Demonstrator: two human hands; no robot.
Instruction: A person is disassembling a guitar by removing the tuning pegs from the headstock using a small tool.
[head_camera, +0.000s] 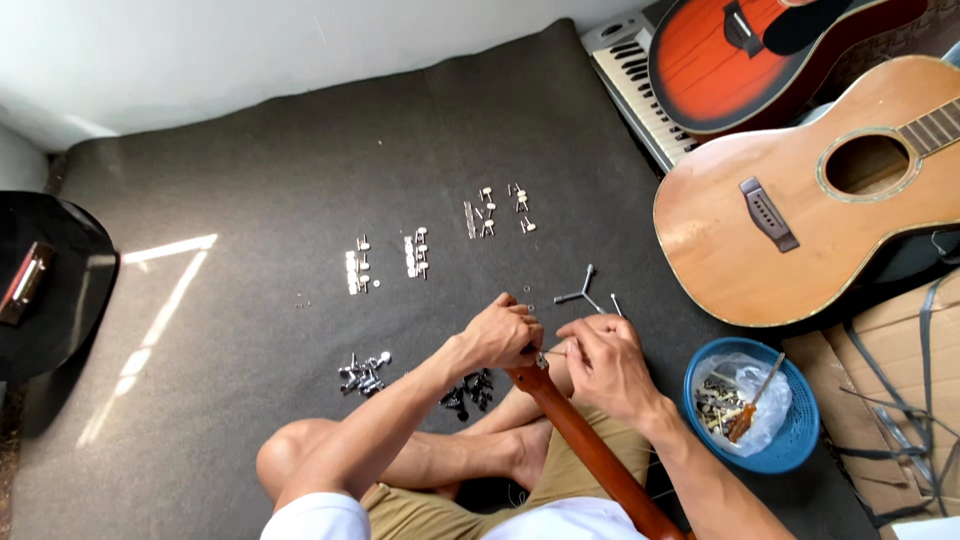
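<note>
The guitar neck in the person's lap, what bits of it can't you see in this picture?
Head view:
- Top end of the guitar neck: covered by the left hand and right hand.
- What the fingers pinch: too small to tell.
- Lower end of the neck: cut off by the bottom edge.
- Small metal parts on the dark mat: too tiny to show detail.

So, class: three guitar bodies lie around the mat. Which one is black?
The black guitar at the mat's left edge, half out of view. The other two lie at the right: a red sunburst guitar and a natural wood guitar.
</note>
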